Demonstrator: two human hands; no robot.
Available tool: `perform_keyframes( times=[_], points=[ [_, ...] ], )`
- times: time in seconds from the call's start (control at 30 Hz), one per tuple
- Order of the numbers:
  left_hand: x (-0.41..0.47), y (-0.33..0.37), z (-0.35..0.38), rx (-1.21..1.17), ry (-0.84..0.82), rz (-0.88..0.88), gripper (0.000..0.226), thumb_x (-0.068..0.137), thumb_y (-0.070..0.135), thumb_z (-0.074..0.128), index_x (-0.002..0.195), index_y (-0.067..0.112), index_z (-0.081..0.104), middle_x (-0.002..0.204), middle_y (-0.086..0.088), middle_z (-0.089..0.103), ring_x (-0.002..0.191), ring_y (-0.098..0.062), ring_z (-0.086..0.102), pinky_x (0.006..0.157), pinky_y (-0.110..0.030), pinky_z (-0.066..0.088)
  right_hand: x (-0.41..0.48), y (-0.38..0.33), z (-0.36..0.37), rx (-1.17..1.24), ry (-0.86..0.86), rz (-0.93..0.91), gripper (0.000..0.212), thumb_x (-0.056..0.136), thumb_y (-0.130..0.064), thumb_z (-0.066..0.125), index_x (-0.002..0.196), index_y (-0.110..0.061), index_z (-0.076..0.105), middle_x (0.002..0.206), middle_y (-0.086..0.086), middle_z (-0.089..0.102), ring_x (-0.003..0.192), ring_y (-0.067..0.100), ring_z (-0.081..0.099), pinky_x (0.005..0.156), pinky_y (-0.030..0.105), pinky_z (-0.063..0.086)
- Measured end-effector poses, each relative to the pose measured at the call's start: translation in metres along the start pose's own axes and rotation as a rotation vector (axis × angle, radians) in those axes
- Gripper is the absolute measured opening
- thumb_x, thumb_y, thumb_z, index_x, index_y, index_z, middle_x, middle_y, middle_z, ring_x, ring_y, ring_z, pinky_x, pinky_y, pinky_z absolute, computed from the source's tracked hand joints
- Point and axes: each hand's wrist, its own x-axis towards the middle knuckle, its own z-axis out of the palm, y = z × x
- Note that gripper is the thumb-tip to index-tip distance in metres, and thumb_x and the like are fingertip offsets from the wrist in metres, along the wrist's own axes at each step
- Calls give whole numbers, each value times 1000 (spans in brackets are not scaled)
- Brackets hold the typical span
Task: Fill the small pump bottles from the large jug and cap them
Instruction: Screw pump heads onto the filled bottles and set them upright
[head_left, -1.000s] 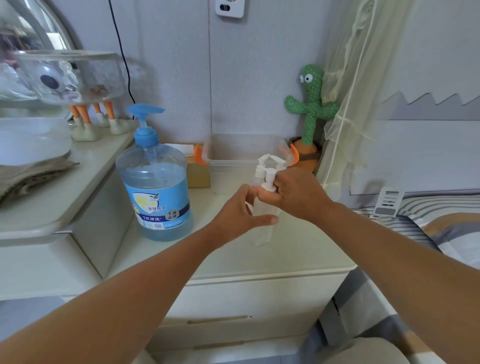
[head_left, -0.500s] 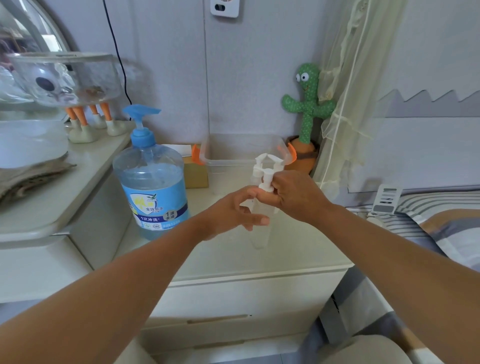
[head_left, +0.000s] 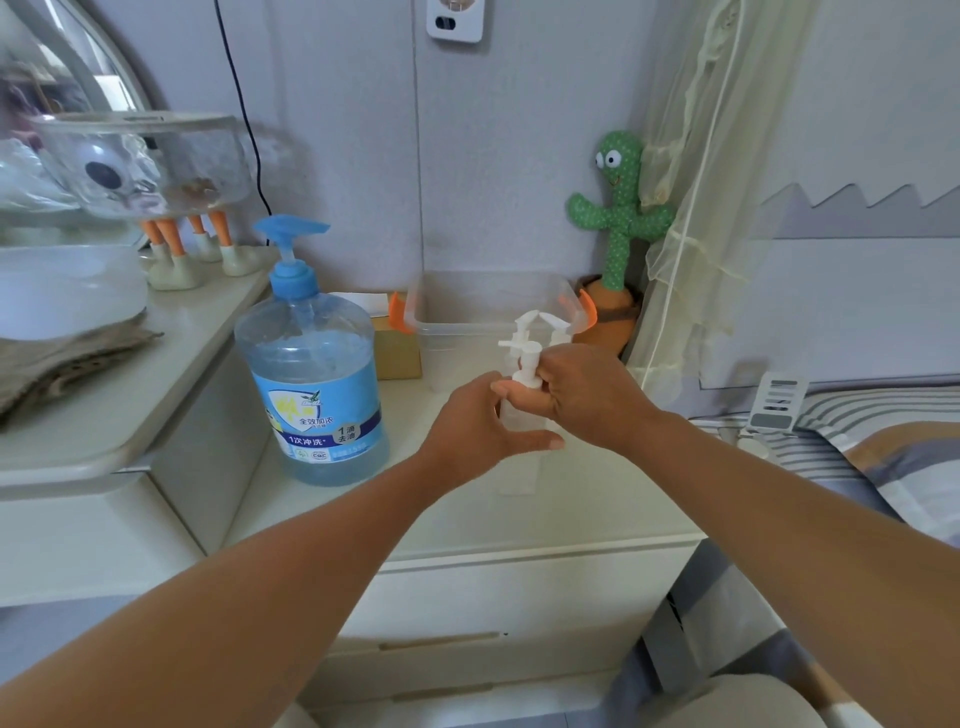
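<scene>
Small pump bottle (head_left: 519, 418), upright at 3 o'clock from the large jug (head_left: 317, 384), is gripped by the left hand (head_left: 475, 431); the right hand (head_left: 587, 395), pinching its collar (head_left: 527, 379), should turn squarely to avoid cross-threading.

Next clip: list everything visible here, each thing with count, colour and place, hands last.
large jug: one, blue, nightstand's left.
front pump bottle: one, clear, white pump, between both hands.
other pump bottles: at least two, white pumps, behind it.
storage box: one, clear, orange clips, behind bottles.
cactus toy: one, green, right corner.
cardboard box: one, brown, behind jug.
nightstand: one, white, centre.
remote: one, white-grey, bed edge.
left hand: holds bottle's body.
right hand: grips its pump collar.
</scene>
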Motion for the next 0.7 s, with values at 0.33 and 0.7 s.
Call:
perform_keyframes(
  times=[0.33,0.7],
  points=[
    [-8,-3,-13,-244,-276,0,29,85,27,70,113,19,66,104,5,72,69,6,60,60,-8,43,-5,0,-13,131,-56,27,50,78,-71,51,85,-22,44,57,-10,37,49,10,36,50,23,31],
    [12,16,-37,-136,-678,43,26,85,17,71,109,26,66,103,18,68,83,1,60,76,-22,50,10,4,-13,-77,-124,-134,64,76,-79,31,54,-22,51,44,-5,50,46,12,48,50,33,43]
  ],
)
